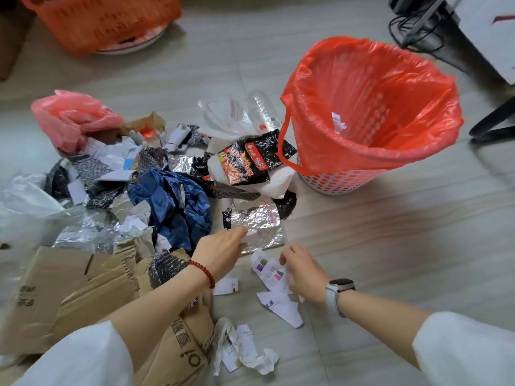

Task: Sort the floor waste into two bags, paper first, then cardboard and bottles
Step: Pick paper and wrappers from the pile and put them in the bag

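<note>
Paper scraps [274,277] lie on the floor [390,246] directly under and around the right hand [305,274]. The right hand pinches a printed scrap, fingers curled on it. The left hand [223,253], just to the left of the right hand, grips a small white scrap [246,238] at the near edge of a foil sheet [259,225]. More crumpled paper [245,349] lies nearer the person than both hands. Flattened cardboard [69,288] lies beneath and left of the left forearm. A clear bottle [263,111] lies well beyond the left hand, at the far side of the pile. Beyond the right hand stands a basket [334,182] lined with a red bag [370,107]; one crumpled paper ball [338,122] lies inside it.
</note>
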`<move>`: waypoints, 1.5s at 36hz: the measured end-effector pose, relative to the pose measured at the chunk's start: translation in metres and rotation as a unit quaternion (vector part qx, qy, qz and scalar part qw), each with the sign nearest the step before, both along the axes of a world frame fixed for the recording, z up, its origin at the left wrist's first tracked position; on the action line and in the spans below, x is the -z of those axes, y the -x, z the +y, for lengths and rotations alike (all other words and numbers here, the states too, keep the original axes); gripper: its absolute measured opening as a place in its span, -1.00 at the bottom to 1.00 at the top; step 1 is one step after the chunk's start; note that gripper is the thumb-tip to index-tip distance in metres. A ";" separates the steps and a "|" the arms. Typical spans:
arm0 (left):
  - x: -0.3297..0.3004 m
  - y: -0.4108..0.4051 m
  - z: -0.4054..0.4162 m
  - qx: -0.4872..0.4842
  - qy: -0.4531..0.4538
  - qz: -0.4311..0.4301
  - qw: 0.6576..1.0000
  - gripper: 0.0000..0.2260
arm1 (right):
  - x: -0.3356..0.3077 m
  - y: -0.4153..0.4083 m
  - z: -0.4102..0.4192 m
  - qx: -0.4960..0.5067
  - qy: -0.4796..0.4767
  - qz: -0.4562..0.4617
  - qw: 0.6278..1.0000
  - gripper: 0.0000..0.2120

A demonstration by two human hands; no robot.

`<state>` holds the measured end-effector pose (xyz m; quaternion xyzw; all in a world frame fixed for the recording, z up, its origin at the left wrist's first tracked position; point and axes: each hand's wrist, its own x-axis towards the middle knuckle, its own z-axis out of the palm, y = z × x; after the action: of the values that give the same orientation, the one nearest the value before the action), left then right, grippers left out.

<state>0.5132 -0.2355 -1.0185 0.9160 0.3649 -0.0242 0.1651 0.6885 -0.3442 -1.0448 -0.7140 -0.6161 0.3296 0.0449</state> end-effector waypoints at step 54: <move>0.044 -0.027 0.015 0.057 0.000 0.162 0.985 -0.53 | 0.010 -0.007 -0.040 -0.083 0.081 -0.035 0.993 -0.54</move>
<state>0.5403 -0.2208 -1.0630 0.9192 0.3338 -0.1822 0.1024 0.6952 -0.3838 -1.0550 -0.6727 -0.6455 0.3562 -0.0624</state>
